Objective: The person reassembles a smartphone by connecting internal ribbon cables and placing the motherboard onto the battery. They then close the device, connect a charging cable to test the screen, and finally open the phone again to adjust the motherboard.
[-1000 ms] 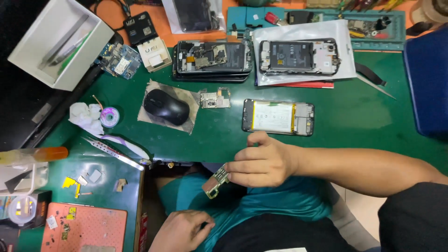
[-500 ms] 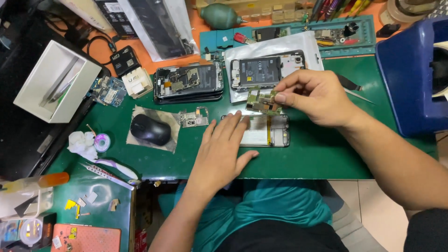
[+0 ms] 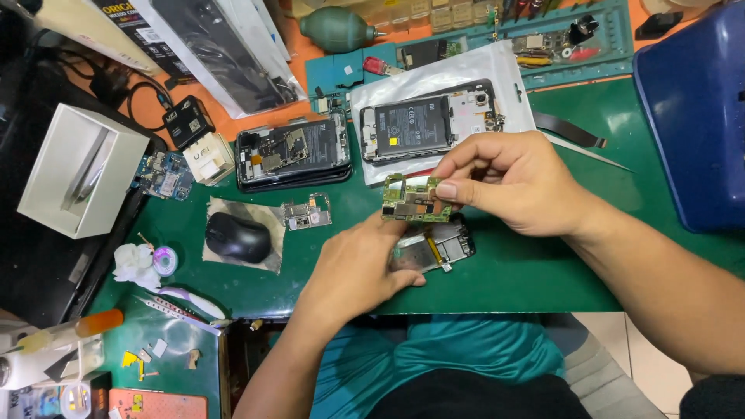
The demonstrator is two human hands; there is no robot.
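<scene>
My right hand [image 3: 512, 182] pinches a small green circuit board [image 3: 413, 203] between thumb and fingers, held just above an opened phone frame [image 3: 442, 244] on the green mat [image 3: 543, 271]. My left hand [image 3: 357, 268] lies flat over the left part of that phone frame, pressing it down. Behind them, a second opened phone [image 3: 427, 124] rests on a clear plastic bag, and a third opened phone [image 3: 293, 151] lies to its left.
A black mouse [image 3: 237, 237] sits on a grey pad, with a small metal shield [image 3: 306, 213] beside it. A white box [image 3: 77, 178] stands at the left, a blue bin [image 3: 694, 116] at the right. Tweezers [image 3: 178, 304], a green air blower [image 3: 334, 27] and tool trays surround the mat.
My right hand lifted the circuit board from the table edge to the phone frame. My left hand came up from my lap and settled on the frame. The view moved closer.
</scene>
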